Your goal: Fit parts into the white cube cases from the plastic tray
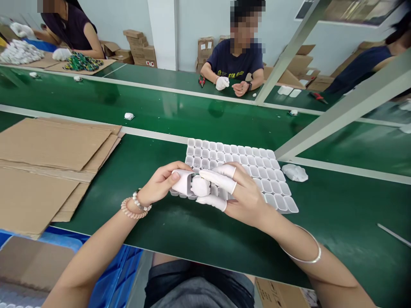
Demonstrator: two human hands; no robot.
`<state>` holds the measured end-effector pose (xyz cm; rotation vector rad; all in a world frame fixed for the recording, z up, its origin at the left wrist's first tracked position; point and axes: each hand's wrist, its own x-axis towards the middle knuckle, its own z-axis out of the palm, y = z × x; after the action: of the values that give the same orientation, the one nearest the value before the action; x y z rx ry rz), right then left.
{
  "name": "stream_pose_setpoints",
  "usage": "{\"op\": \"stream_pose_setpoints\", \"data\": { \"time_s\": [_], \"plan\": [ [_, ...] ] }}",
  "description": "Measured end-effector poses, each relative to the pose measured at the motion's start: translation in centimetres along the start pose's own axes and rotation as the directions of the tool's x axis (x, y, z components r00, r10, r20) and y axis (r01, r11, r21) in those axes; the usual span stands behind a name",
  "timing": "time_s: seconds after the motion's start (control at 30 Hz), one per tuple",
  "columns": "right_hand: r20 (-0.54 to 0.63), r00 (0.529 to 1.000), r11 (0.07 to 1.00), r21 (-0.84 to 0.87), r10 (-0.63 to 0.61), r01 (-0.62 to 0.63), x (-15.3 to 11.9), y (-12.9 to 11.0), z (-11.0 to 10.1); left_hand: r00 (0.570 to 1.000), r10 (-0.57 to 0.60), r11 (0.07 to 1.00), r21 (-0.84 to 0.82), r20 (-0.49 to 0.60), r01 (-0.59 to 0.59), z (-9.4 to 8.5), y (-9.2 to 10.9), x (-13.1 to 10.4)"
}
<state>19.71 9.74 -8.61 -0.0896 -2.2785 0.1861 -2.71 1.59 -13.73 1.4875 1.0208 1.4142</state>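
Between thumb and fingers, my left hand (162, 184) holds a white plastic housing (182, 182), its open end facing right. My right hand (245, 194), with white finger cots on several fingers, grips a small white rounded part (201, 186) at the mouth of that housing. A bit of green shows at the part's upper edge. Whether the part sits partly inside the housing I cannot tell. Both hands are above the near left of a block of white open-topped cups (269, 174) standing in rows on the green table (154, 231).
Flat cardboard sheets (41, 145) lie at the left, above a blue crate (128, 265). A crumpled white bag (294, 173) lies right of the cups, near a slanted metal post (337, 102). Small white parts ride the green belt (160, 115). Co-workers sit across from me.
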Motion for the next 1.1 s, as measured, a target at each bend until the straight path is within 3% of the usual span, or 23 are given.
{"op": "stream_pose_setpoints", "data": {
  "time_s": [0.47, 1.1],
  "plan": [
    [0.076, 0.996, 0.99, -0.131, 0.054, -0.044, 0.1, -1.3, -1.0, 1.0, -0.021, 0.999, -0.031, 0.008, 0.021, 0.5, 0.5, 0.1],
    [0.144, 0.984, 0.985, -0.146, 0.109, -0.088, -0.1, -0.9, -1.1, 0.991, -0.129, 0.99, 0.046, -0.03, 0.131, 1.2, 1.4, 0.3]
  ]
}}
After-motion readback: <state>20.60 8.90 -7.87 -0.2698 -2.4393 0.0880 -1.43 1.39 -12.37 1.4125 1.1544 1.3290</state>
